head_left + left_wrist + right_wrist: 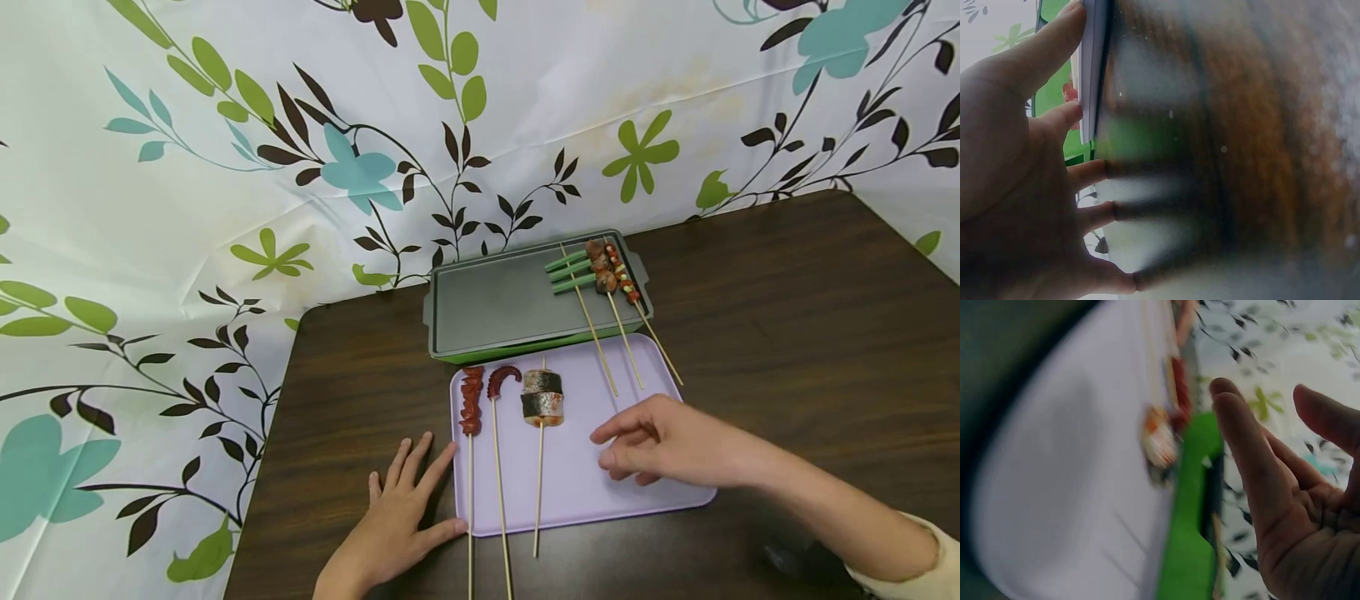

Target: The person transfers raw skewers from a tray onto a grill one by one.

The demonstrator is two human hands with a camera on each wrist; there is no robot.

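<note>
My left hand [397,517] lies spread beside the lilac tray [600,496], fingertips on the dark table and thumb at the tray's left rim. In the left wrist view the thumb and a finger touch the tray's edge [1091,69]. Over the tray's right half hovers my right hand [667,446], fingers loosely bent, nothing between them and the thumb. Three skewers lie on the tray: a red-chunk skewer [471,402], a curled tentacle skewer [494,433] and a skewer of two dark-banded rolls [542,404]. The right wrist view shows the rolls [1160,440] blurred.
Behind the tray stands a green-sided grill with a grey plate [487,308]. At its right end lie a green vegetable skewer [570,271], a brown meat skewer [602,267] and a red mixed skewer [622,273], their sticks reaching over the tray. A patterned cloth [360,167] hangs behind.
</note>
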